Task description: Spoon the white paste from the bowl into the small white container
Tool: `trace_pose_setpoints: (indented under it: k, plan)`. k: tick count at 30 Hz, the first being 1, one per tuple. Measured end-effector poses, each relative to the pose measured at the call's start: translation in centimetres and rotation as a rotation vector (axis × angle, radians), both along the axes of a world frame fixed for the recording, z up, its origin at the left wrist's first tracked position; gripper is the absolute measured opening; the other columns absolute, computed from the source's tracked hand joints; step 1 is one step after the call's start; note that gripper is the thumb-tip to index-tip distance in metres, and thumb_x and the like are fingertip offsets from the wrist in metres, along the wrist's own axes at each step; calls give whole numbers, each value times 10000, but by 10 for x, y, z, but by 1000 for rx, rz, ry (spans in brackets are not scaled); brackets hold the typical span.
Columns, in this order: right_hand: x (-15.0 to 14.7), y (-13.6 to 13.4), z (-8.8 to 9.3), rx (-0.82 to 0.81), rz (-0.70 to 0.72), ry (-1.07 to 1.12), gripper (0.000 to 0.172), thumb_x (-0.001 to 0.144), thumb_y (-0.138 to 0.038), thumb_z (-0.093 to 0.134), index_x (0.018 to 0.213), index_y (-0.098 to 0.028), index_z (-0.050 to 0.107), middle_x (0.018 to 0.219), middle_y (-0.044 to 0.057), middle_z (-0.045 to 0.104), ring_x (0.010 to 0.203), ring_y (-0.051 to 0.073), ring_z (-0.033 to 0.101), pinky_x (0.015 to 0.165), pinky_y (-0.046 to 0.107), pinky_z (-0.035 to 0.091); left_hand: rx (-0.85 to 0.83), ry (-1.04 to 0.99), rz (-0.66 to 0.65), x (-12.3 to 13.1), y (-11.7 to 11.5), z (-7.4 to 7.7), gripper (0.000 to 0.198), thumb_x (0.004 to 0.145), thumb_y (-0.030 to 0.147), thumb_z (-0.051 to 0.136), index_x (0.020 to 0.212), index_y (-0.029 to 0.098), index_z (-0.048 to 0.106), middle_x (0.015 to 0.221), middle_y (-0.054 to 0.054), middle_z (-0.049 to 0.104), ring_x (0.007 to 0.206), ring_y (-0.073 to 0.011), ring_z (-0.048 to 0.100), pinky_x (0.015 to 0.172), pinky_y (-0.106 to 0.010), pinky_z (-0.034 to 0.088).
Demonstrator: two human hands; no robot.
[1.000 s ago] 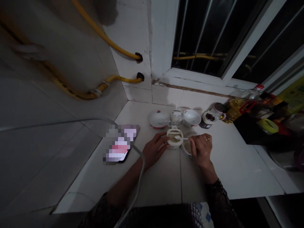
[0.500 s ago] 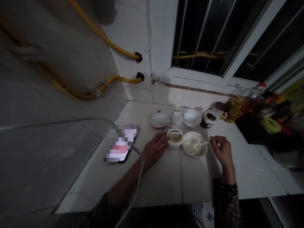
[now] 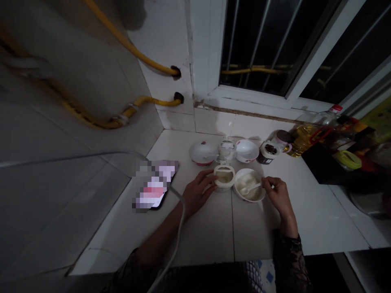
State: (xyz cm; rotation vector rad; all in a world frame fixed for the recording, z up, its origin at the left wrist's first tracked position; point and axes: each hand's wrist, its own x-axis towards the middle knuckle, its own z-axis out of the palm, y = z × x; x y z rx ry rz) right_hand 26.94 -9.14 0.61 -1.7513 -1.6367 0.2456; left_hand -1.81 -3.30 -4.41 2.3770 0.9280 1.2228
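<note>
My left hand (image 3: 198, 193) steadies a small clear jar (image 3: 224, 186) with a white rim, its thumb and fingers against the left side. The jar's clear lid (image 3: 227, 149) stands flipped up behind it, and something pale shows inside. In my right hand (image 3: 278, 195) the end of a small white spoon (image 3: 252, 187) is pinched between thumb and fingers. The spoon's head dips into a white bowl (image 3: 237, 195) of whitish food, right of the jar. Whether the spoon carries anything I cannot tell.
Two more white bowls (image 3: 202, 154) stand behind, left and right of the lid. A dark-filled jar (image 3: 269, 152), a lidded cup (image 3: 282, 140) and an oil bottle (image 3: 303, 138) line the right back. A lit phone (image 3: 159, 185) lies left; a pale cable (image 3: 180, 228) hangs in front.
My right hand has moved left, closer to the bowl. The spoon's head has shifted left and down within the bowl. My left hand stays at the jar.
</note>
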Motion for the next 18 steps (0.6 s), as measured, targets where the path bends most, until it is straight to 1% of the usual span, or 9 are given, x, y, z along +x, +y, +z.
trace_pose_setpoints:
  k: [3,5,7,10,12,14,18]
  plan:
    - [6,0,-3,60,-46,-22,447,896,-461,472,542,-198,546,497,-19,506,552,136,467,590,271,350,-4,0,8,0,0,-2,214,961,269,504,1163,220,559,1256,-109,579,861,-143,689,797,-305,593]
    - [8,1,-4,135,-50,-93,421,900,-443,484,566,-198,558,513,-19,530,564,138,475,659,292,370,-5,-2,9,0,1,-3,214,959,277,507,1157,218,565,1249,-111,583,860,-146,691,794,-305,594]
    - [9,1,-4,186,-1,-169,411,909,-415,486,566,-197,543,509,-34,520,528,120,446,736,320,367,-7,-4,8,0,1,-3,213,956,277,511,1153,215,567,1249,-113,584,845,-142,691,791,-303,595]
    - [4,2,-5,172,120,-212,426,928,-386,479,547,-194,484,505,-53,491,500,100,414,784,332,352,-19,0,7,0,1,-2,213,955,273,511,1154,219,564,1258,-111,579,835,-136,691,784,-298,596]
    - [-1,2,-4,140,176,-189,444,934,-389,477,536,-195,445,496,-58,469,504,100,408,777,323,358,-15,4,5,0,1,-1,211,958,268,506,1157,221,560,1258,-108,577,859,-141,691,789,-298,595]
    - [-5,2,-2,117,183,-154,465,932,-406,476,521,-197,418,479,-58,439,510,104,400,753,311,367,6,2,3,0,0,-1,208,962,261,501,1158,218,554,1255,-109,575,882,-144,690,793,-295,593]
    - [-5,1,-1,82,83,-63,471,903,-442,484,499,-203,443,479,-33,446,572,133,446,666,285,376,21,4,4,0,0,0,204,962,260,502,1156,216,550,1250,-109,574,879,-143,690,788,-296,594]
